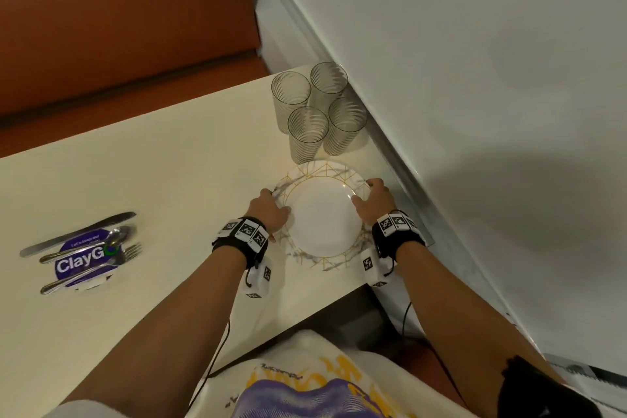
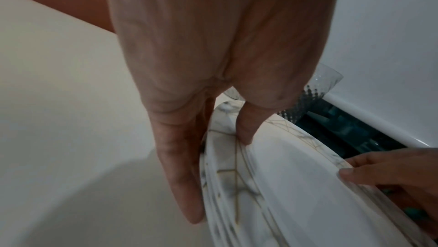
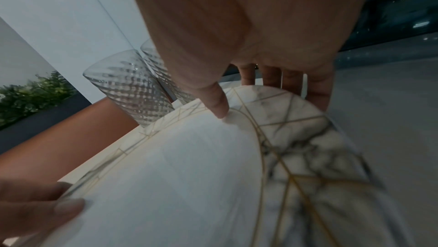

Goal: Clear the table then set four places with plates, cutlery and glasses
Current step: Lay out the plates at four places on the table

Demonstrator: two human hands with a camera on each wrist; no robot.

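plates point(image 1: 322, 214), stacked, gripped by left hand point(image 1: 269, 209) and right hand point(image 1: 375, 198).

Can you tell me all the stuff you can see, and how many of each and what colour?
plates: a stack, number unclear, white with grey marbling and gold lines, near the table's right edge
glasses: four, clear and ribbed, clustered just behind the plates
cutlery: silver knife, spoon and fork, at the left, lying on the sticker
sticker: one, round, purple, reading ClayG
table: one, cream
bench seat: one, orange-brown, behind the table
wall: white, on the right
left hand: grips the stack's left rim
right hand: grips the stack's right rim
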